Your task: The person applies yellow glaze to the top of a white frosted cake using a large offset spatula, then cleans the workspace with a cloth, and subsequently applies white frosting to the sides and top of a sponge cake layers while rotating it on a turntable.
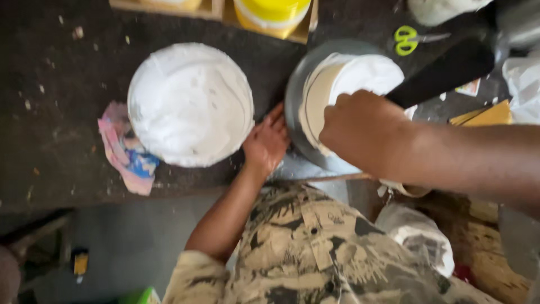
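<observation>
On the bench, your right hand (363, 130) is clenched on a black-handled tool (444, 73) over the soft, smearable frosted cake (360, 79), left hand (267, 143) spread flat against the turntable (293, 101) rim.

The big tub (190, 104) is filled with plain white paste. Left of the tub lies a crumpled rag (125, 149), pink with blue and yellow patches. Right of the tub, a grey turntable (293, 95) carries a cream cake (343, 84) coated white. Above the tub stands a yellow bucket (273, 14); far right of it, lime-green-handled scissors (406, 40). Below the tub, a shirt (315, 253) shows tan-and-black splatter print.
</observation>
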